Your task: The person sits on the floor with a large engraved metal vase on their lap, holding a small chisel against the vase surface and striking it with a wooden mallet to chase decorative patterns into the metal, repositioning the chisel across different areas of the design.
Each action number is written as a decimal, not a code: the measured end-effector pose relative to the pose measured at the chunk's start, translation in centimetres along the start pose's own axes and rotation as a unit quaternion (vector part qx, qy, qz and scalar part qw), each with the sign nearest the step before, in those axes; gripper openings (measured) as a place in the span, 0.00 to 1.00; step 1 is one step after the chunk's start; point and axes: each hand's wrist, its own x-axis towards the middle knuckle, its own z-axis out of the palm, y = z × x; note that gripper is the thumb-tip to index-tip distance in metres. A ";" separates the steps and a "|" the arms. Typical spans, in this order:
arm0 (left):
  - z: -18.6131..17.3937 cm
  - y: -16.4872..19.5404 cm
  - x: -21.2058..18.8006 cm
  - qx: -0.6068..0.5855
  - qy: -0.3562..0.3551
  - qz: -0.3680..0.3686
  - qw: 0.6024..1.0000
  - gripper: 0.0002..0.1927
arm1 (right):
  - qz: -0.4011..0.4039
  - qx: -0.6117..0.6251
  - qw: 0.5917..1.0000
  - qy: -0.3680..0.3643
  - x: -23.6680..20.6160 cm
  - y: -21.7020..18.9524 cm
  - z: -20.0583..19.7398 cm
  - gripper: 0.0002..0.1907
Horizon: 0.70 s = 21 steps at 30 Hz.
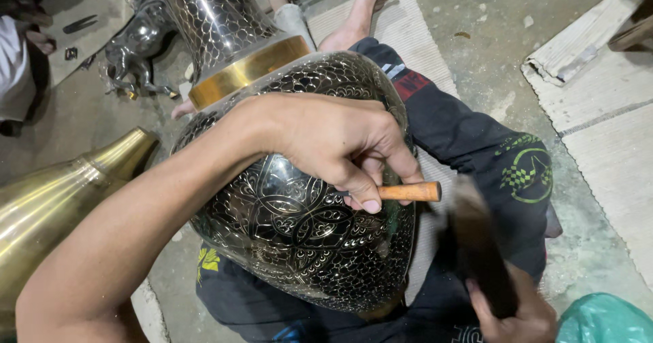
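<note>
A large engraved black-and-silver metal vase [299, 241] with a gold band around its neck lies across my lap. My left hand [340, 146] rests on its belly and pinches a small chisel with a wooden handle [410, 192], the tip hidden against the vase. My right hand [510, 316] at the lower right grips a dark mallet [476, 248], blurred with motion, just right of the chisel's end.
A plain brass vase [61, 193] lies at the left. A small metal horse figure [139, 44] stands at the top left on the concrete floor. Woven mats [605, 132] lie to the right, a green plastic bag [605, 319] at the bottom right. My bare foot [364, 6] stretches ahead.
</note>
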 end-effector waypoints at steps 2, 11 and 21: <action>-0.2 0.1 0.0 0.026 -0.007 -0.014 1.000 0.30 | -0.005 0.114 0.992 0.061 -0.4 0.4 0.1 0.26; 0.0 0.0 0.2 0.002 -0.019 -0.014 1.000 0.28 | -0.039 0.008 0.998 0.047 -1.1 1.4 0.3 0.24; -0.2 0.2 0.4 -0.003 -0.025 -0.026 0.999 0.29 | -0.026 0.008 0.999 -0.023 -0.7 4.9 -0.5 0.28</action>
